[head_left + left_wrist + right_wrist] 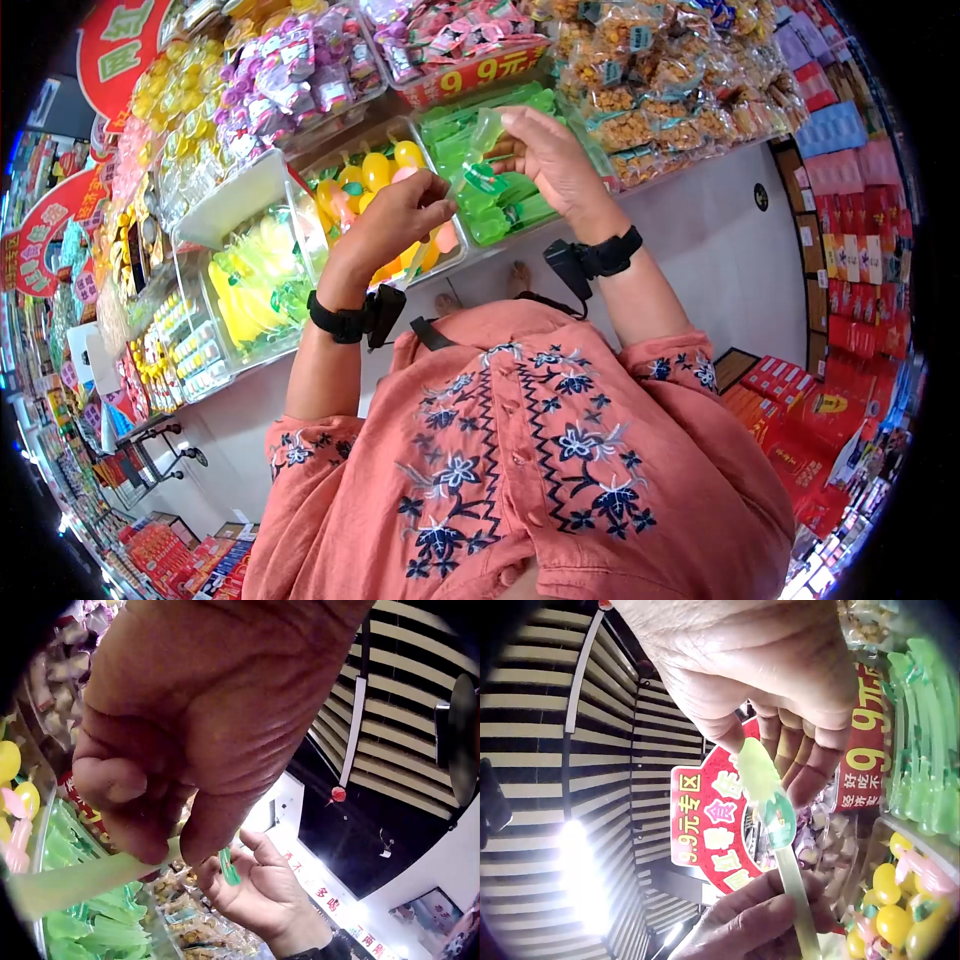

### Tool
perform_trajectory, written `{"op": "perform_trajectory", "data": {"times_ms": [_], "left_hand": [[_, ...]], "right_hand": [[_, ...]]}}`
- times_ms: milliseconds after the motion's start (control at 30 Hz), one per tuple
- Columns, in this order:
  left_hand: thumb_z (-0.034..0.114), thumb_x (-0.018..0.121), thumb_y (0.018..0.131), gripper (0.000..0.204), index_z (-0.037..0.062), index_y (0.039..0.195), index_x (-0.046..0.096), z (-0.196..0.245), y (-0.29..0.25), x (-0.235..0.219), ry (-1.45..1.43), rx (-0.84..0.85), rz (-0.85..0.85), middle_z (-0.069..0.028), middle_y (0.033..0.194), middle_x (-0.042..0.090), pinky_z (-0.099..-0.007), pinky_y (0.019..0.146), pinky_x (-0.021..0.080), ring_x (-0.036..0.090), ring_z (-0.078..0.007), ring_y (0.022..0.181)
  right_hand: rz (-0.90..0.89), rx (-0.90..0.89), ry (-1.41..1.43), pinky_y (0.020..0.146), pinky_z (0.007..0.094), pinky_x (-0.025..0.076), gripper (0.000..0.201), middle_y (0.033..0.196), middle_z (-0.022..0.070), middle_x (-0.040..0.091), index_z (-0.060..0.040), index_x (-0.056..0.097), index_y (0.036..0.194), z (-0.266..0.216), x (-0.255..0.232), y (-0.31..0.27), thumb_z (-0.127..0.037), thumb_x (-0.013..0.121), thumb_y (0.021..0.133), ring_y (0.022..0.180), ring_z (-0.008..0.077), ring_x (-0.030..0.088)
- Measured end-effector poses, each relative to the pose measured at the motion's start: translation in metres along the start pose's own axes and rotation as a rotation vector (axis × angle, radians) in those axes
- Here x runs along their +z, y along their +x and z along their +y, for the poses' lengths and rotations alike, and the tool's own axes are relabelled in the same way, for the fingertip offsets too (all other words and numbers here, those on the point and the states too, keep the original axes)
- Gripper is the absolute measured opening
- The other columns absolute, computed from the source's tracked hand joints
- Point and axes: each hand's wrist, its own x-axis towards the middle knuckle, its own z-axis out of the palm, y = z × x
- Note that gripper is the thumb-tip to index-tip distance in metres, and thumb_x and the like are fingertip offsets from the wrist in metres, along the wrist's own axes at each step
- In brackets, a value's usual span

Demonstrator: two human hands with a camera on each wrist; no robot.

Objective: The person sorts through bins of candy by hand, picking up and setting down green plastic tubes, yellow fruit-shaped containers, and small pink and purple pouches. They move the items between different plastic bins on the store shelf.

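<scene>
A long pale-green packaged item with a green label [484, 178] spans the space between both hands, above the open bins. In the left wrist view, my left hand [202, 697] pinches its narrow pale stem [90, 879] between thumb and fingers. My right hand [757, 664] holds the wider, ridged end [759, 769] by thumb and fingers, with the label just below. The left hand [742, 922] grips the stem lower down in that view. From the head view, the left hand [405, 210] is over the yellow bin and the right hand [555, 165] over the green bin.
Similar green items fill one bin [500, 215]; yellow and pink pieces [378, 170] lie in the bin beside it. Bagged brown snacks [650, 90] are at the right, purple packets [290, 80] behind left. A clear-walled bin [235, 200] holds yellow-green items. Red boxes [785, 380] stand lower right.
</scene>
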Motion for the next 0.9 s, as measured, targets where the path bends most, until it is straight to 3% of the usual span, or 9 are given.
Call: {"op": "perform_trajectory", "data": {"times_ms": [267,467,900], "left_hand": [[0.019,0.068,0.091,0.022,-0.0006,0.100,0.061,0.004,0.018,0.018,0.138,0.038,0.033,-0.0064,0.089,0.065,-0.0310,0.068,0.049,0.060,-0.0150,0.075],[0.016,0.071,0.087,0.023,0.0006,0.100,0.059,0.015,0.025,0.026,0.321,0.101,0.180,-0.0113,0.088,0.065,-0.0344,0.069,0.049,0.062,-0.0229,0.077],[0.014,0.075,0.083,0.030,0.0030,0.100,0.052,0.015,0.040,0.034,0.458,0.198,0.337,-0.0160,0.092,0.062,-0.0402,0.069,0.049,0.063,-0.0341,0.081]], "right_hand": [[0.064,0.015,0.147,0.081,0.0341,0.056,0.030,0.106,0.0081,0.066,-0.0005,0.058,0.123,0.006,-0.040,-0.004,-0.017,0.053,0.099,0.091,0.0191,0.066],[0.126,-0.050,-0.081,0.081,0.0294,0.054,0.028,0.108,0.0037,0.067,-0.0049,0.063,0.121,0.000,-0.055,-0.008,-0.015,0.049,0.099,0.092,0.0140,0.064],[0.116,-0.016,-0.047,0.076,0.0289,0.054,0.028,0.108,0.0041,0.066,-0.0050,0.063,0.122,-0.009,-0.062,-0.007,-0.011,0.048,0.099,0.090,0.0140,0.065]]}}
